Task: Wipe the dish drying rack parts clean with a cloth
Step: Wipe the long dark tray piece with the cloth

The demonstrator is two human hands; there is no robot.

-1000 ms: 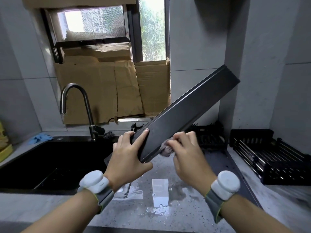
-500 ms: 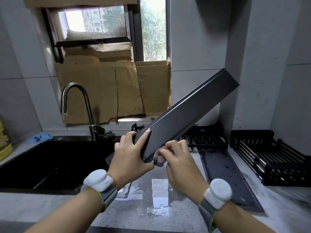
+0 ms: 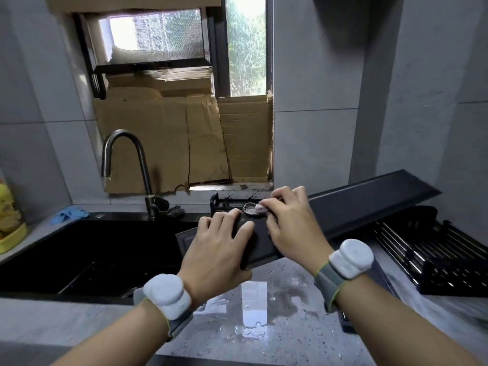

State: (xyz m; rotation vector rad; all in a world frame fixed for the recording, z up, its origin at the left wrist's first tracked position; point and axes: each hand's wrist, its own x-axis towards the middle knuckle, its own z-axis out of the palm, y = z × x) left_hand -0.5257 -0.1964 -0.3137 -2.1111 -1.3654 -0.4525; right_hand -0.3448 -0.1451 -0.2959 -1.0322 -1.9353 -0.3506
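Counter: grey speckled stone below both hands, with wet patches and small puddles right under the tray's near end.
Sink: black basin to the left of the left hand, sunk into the counter.
Cardboard: flattened sheets propped in the window opening, well beyond the hands.
Tray: long, dark, shallow rack part held above the counter; its near end lies in the left hand and it runs up and away to the right past the right hand, only slightly tilted.
Rack: black wire basket on the counter to the right of the right hand, under the tray's far end.
Tap: curved dark metal spout behind the sink, up and left of the left hand.
Left hand: grips the tray's near end, fingers spread over the top face and thumb curled round the near edge.
Right hand: just right of the left hand, fingers bent and pinching the cloth against the tray's top face.
Wrist units: a white unit on a grey band sits on each wrist.
Glove: blue, crumpled on the counter behind the sink's far left corner.
Cloth: small pale wad with a dark mesh rim, on the tray between the fingertips of the two hands.
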